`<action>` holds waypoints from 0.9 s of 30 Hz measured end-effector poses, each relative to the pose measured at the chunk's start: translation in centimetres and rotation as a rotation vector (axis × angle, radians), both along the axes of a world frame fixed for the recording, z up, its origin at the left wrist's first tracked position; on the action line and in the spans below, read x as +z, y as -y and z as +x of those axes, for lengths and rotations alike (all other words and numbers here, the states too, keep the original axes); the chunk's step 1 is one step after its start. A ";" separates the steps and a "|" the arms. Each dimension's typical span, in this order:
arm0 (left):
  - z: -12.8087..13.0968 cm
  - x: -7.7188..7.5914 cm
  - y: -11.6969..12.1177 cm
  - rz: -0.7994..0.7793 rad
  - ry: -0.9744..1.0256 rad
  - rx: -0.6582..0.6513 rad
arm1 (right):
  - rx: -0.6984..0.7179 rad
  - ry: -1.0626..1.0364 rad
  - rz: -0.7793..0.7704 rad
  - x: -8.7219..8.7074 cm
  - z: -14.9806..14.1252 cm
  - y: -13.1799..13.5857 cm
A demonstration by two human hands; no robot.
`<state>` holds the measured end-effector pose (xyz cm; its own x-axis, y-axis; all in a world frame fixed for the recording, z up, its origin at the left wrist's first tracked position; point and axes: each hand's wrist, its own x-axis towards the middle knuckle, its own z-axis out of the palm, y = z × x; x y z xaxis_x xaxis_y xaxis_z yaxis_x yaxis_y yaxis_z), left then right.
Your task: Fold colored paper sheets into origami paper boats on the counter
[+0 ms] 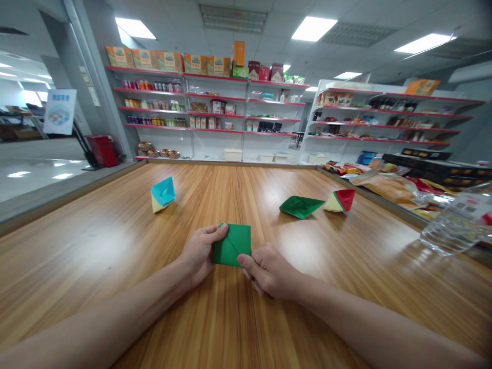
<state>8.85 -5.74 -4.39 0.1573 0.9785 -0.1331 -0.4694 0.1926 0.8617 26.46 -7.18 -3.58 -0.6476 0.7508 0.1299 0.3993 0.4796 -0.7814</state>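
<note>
Since it might unfold if released, we are pinching the green square (236, 241) at ten o'clock with our left hand (200, 252) and four with our right hand (272, 271).

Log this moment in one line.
left hand: grips folded green paper | right hand: pinches its lower right corner | table: blue-yellow piece, green piece, red-yellow piece

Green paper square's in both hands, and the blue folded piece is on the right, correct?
Not quite: the blue folded piece is on the left, as the head view shows. The left hand and right hand do hold the green paper square.
</note>
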 end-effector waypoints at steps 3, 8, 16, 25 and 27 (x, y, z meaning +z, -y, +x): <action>0.1 0.0 0.1 0.100 -0.055 0.011 | -0.034 -0.024 0.005 -0.3 -0.1 0.0; 0.2 0.1 0.4 0.422 -0.327 0.177 | -0.246 -0.001 0.123 -1.0 -0.1 -1.1; 0.1 0.4 1.4 0.638 -0.719 0.300 | -0.486 -0.265 0.456 -0.4 0.1 -1.4; 0.4 -0.7 1.5 0.768 -0.654 0.151 | -0.179 -0.314 0.644 -0.2 0.0 -0.9; 0.4 -0.6 1.4 0.780 -0.674 0.181 | -0.174 -0.323 0.634 -0.2 0.0 -0.9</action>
